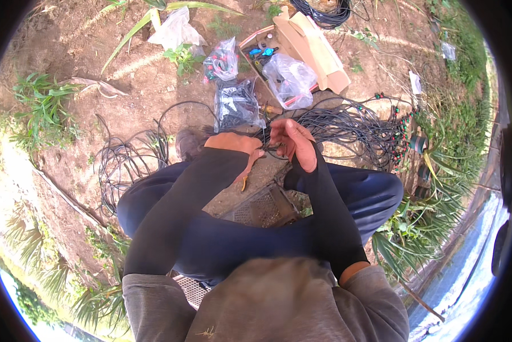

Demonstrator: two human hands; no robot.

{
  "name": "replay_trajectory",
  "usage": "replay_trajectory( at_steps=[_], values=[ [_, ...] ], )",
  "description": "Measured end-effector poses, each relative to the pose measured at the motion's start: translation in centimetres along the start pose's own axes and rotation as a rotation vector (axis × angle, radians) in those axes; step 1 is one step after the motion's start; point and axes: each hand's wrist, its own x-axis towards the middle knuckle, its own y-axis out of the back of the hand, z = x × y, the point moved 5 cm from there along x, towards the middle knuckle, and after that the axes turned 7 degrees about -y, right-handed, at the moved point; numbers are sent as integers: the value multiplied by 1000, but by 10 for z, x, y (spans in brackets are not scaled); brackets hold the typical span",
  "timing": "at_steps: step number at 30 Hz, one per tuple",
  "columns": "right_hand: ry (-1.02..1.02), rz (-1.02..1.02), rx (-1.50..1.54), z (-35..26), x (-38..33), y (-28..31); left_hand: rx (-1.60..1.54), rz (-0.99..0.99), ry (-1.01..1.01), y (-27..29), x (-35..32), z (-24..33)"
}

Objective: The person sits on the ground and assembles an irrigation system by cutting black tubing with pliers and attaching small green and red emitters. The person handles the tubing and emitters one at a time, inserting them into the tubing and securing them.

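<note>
Our right grip (295, 143) is loosely spread; we cannot tell whether the left grip (233, 143) pinches anything. Tangled tubes (347, 126) right of both could snag if tugged.

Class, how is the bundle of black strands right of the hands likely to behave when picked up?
The bundle would probably flop, since its thin strands bend in loose curves. It may tangle, as many cross. Red and green bits crowd its right end and might snag.
</note>
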Motion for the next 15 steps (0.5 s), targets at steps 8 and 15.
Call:
replay_trajectory(
  at_steps=[8,15],
  values=[
    [160,461,-968,31,202,142,-15,83,-47,26,10,-3],
    [-30,662,-1069,52,291,177,78,265,-78,25,27,-13]
  ],
)
